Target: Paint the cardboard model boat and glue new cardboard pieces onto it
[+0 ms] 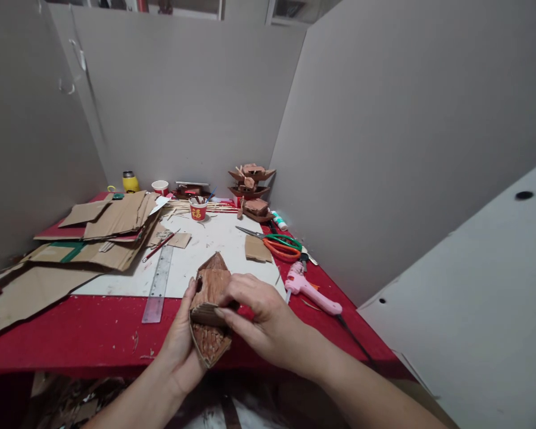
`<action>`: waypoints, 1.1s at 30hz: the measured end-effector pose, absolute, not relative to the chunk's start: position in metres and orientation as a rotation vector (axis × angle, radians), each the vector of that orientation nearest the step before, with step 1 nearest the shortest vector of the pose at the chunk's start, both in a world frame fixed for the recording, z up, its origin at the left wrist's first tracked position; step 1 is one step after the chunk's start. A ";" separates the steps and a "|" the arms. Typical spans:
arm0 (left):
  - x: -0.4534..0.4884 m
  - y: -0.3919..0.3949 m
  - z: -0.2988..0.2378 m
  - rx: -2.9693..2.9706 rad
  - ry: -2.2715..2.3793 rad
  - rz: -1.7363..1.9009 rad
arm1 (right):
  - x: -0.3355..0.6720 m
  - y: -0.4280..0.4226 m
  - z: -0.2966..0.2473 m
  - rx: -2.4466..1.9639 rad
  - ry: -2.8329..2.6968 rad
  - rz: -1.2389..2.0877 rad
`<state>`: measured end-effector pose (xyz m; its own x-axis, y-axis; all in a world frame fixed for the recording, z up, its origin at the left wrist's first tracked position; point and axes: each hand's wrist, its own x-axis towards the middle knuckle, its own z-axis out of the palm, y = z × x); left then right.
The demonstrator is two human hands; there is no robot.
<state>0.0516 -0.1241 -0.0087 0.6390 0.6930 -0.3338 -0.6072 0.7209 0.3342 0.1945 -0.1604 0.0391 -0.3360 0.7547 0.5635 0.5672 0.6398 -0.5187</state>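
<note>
A small brown cardboard model boat (212, 286) with pointed ends and a curved cabin roof is held above the table's front edge. My left hand (183, 333) supports it from the left and below, its fingers mostly hidden behind the hull. From the right, my right hand (254, 310) pinches the edge of the cabin roof between thumb and fingers. Beyond the hands lie a clear ruler (158, 286), a piece of cardboard (258, 249) and scissors (277, 241) with green and orange handles. A pink glue gun (312, 289) rests to the right.
Cardboard sheets (89, 256) are piled at the left on the red cloth (102, 333). A red paper cup (198, 210) stands farther back near thin sticks (178, 205). Finished-looking model boats (252, 179) are stacked by the back corner. Grey partitions (183, 101) enclose the table.
</note>
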 end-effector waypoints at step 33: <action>0.043 -0.136 -0.017 0.464 0.449 0.738 | 0.192 -0.169 0.022 -1.040 -2.040 0.040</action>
<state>0.0434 -0.1360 -0.0171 0.6554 0.7216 -0.2229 -0.5294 0.6495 0.5459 0.1925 -0.1686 0.0221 -0.3170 0.6840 0.6570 0.6577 0.6576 -0.3674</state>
